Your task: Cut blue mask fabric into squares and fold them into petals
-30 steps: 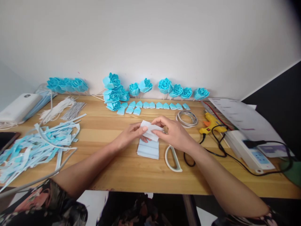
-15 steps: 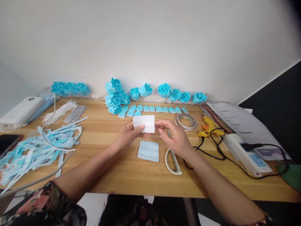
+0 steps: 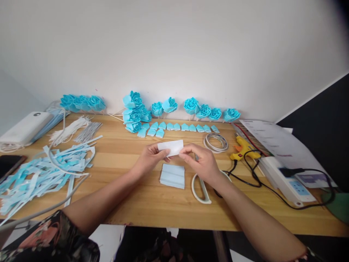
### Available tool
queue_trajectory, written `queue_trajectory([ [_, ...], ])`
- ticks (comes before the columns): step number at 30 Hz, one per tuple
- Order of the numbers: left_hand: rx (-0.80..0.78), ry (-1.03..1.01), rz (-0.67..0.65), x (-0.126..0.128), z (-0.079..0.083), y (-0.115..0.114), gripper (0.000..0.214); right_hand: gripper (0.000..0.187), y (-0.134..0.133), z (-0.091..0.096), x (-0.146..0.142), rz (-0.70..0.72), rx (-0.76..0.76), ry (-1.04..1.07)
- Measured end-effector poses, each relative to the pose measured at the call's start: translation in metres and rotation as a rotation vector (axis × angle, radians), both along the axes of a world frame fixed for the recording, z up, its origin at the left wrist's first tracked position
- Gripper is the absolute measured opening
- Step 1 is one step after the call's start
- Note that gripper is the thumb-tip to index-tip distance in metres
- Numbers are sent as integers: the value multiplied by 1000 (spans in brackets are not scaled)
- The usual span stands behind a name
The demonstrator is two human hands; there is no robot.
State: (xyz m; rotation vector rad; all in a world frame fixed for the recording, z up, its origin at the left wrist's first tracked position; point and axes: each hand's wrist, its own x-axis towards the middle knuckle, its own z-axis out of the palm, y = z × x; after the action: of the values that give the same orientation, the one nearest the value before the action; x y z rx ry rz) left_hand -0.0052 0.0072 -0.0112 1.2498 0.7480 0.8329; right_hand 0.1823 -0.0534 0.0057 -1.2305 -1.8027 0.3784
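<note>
A small white rectangular sheet, perhaps paper or thin fabric (image 3: 176, 146), is stretched between my two hands above the middle of the table. My left hand (image 3: 152, 157) pinches its left part, thumb on the face and fingers behind. At its right edge, my right hand (image 3: 200, 160) grips the corner between thumb and forefinger. Just below on the wood lies a stack of pale blue fabric squares (image 3: 172, 176). Beneath my right wrist are white looped handles, apparently scissors (image 3: 201, 201), with the rest mostly hidden by the hand.
Blue handmade flowers (image 3: 191, 105) stand along the wall, with folded blue petals (image 3: 184, 127) in front. To the right lie tape rolls (image 3: 216, 142), a yellow glue gun (image 3: 242, 147) and a power strip (image 3: 291, 182). Cut blue strips (image 3: 46, 171) and a cable spread at left.
My right hand has closed on the right edge of the white sheet. The sheet has shifted slightly right and down and now tilts, its right end higher.
</note>
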Motion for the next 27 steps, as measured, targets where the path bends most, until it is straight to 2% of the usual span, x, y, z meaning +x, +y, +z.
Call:
queue_trajectory([
  [5,33,0,-27,0,3,-3,32,7,1,-1,-3,-88,-146,190],
  [12,90,-13,-97,-3,6,-4,43,10,4,-4,-3,-91,-224,320],
  [18,105,63,-30,0,9,-5,43,10,4,-6,-2,-82,-247,335],
  [24,124,83,38,2,5,-3,42,13,4,-9,-3,-38,-281,398],
  [27,150,98,55,2,3,-3,40,31,4,-6,-4,32,-339,492],
])
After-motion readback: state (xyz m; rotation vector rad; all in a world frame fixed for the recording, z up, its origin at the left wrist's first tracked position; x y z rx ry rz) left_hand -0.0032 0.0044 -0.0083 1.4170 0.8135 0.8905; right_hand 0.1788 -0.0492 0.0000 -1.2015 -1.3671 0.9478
